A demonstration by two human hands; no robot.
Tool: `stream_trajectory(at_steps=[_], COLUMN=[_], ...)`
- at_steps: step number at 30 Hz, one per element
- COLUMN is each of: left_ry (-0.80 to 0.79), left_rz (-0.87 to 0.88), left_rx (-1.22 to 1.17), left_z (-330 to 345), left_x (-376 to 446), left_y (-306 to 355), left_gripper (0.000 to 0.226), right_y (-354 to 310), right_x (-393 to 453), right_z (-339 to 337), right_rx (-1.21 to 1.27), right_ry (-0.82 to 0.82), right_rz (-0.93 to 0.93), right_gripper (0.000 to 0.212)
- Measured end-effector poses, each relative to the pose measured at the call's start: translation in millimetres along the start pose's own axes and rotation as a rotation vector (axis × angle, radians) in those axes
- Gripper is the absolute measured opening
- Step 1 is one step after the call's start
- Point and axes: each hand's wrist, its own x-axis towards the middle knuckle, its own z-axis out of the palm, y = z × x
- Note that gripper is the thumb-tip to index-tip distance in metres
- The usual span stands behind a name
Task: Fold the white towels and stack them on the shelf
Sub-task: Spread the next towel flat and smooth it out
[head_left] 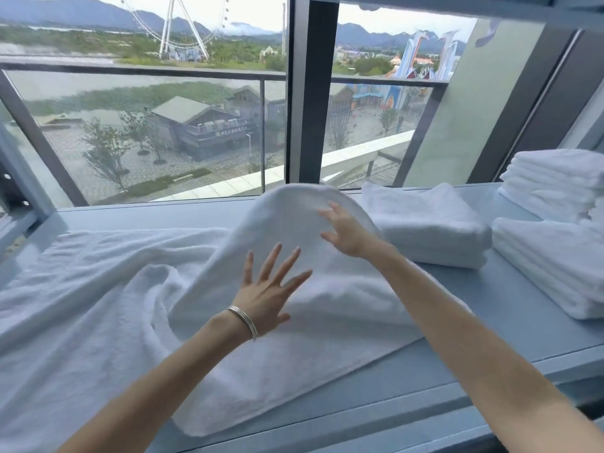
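Observation:
A large white towel (108,289) lies spread and rumpled across the pale blue shelf (490,322) under the window. Its right part billows up in a rounded fold at the middle. My left hand (268,289), with thin bangles on the wrist, has its fingers spread wide and lies flat against the near side of that fold. My right hand (346,233), fingers splayed too, presses on the upper right side of the fold. Neither hand grips the cloth.
A folded white towel (431,223) lies just right of the fold. Farther right are a folded stack (555,269) and a taller stack (555,181) by the wall. A glass window with a dark frame post (313,93) rises directly behind the shelf.

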Motion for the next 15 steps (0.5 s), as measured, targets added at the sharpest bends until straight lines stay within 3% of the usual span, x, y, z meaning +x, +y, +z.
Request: stream_trajectory(at_steps=[3,7,11,15], left_ry=[-0.074,-0.195,-0.081,-0.027], left_rz=[0.063,0.126,0.243,0.217], left_rx=[-0.116,-0.205,-0.173,-0.191], left_z=[8,18,24,25], left_x=[6,10,12,15], left_y=[14,38,62,80], left_gripper=[0.062,0.066,0.053,0.040], right_y=[19,44,63,69], right_x=[-37,-89,-124,-129], right_z=[5,6,14,25], right_rx=[-0.075,-0.181,-0.311,-0.327], right_ry=[-0.104,-0.237,-0.358,-0.258], right_rz=[0.007,0.072,0.149,0.118], right_gripper=[0.037,0.029,0.041,0.038])
